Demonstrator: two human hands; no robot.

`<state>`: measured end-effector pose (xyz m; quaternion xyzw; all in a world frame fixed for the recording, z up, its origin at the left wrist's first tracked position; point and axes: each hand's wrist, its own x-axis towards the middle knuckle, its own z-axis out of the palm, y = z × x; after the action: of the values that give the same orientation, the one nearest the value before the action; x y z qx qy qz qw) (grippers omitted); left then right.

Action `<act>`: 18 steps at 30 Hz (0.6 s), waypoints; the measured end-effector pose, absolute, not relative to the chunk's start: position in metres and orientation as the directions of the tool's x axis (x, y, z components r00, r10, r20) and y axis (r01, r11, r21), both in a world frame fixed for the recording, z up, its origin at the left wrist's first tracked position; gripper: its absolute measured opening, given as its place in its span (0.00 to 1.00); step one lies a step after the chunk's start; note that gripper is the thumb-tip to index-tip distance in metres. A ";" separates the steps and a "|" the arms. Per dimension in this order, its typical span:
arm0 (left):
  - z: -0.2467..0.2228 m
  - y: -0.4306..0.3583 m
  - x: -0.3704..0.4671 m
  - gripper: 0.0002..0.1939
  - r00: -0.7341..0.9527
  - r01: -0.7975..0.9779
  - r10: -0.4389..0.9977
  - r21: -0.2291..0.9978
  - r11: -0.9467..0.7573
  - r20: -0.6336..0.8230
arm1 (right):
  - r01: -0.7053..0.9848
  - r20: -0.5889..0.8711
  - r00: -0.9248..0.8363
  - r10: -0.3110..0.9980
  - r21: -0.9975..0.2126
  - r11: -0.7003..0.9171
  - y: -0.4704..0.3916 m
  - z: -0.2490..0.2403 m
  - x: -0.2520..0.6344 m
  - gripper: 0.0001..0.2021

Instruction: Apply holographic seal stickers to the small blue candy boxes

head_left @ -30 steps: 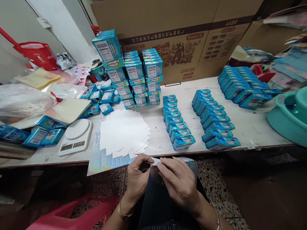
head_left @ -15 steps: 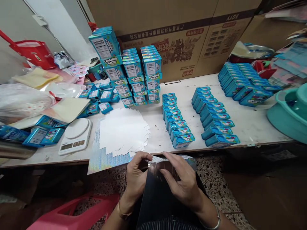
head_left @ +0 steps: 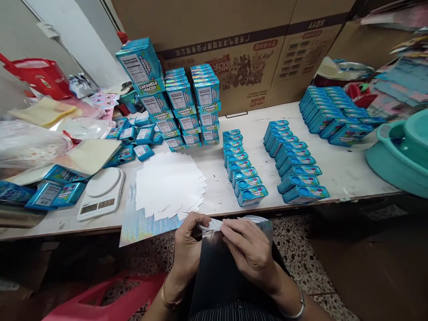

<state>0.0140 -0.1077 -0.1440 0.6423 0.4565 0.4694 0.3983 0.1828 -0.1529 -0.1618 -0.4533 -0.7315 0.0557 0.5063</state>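
Observation:
A dark, glossy sheet (head_left: 212, 272) stands over my lap with white paper edges showing along its top. My left hand (head_left: 187, 247) is closed on the upper left corner, thumb bent over the edge. Across the same top edge, the fingers of my right hand (head_left: 249, 247) are brought together and pinch the paper. How many sheets are in the hands is hard to tell. Just beyond my left hand, a fanned pile of white paper sheets (head_left: 170, 183) lies at the table's front edge, over a shimmering silvery sheet (head_left: 137, 229).
Rows of blue caramel tins (head_left: 252, 194) stand on the white table (head_left: 214, 187), with more tins (head_left: 302, 194) to the right. Stacked display boxes (head_left: 182, 109) rise behind. A white scale (head_left: 102, 194) sits left, a teal tub (head_left: 397, 160) right, and a large carton (head_left: 217, 22) at the back.
My right hand's fingers have come down and closed onto the top edge of the sheets. My left hand keeps its hold. The whole view has shifted slightly.

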 end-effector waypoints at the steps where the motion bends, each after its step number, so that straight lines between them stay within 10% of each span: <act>1: -0.144 -0.108 0.014 0.10 0.148 0.211 0.960 0.941 -0.265 0.237 | 0.603 0.705 -0.082 0.704 -0.527 0.599 -0.153 -0.163 0.183 0.16; 10: -0.144 -0.109 0.013 0.13 0.225 0.259 0.928 0.900 -0.352 0.298 | 0.332 0.500 -0.017 0.866 -0.814 0.477 -0.149 -0.154 0.186 0.08; 18: -0.136 -0.109 0.017 0.10 0.245 0.252 0.911 0.886 -0.390 0.332 | 0.390 0.658 -0.037 0.752 -0.684 0.617 -0.153 -0.157 0.190 0.15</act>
<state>0.0168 -0.1093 -0.1360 0.7001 0.4154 0.4527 0.3638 0.1899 -0.1526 -0.1570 -0.4068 -0.7019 0.1613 0.5620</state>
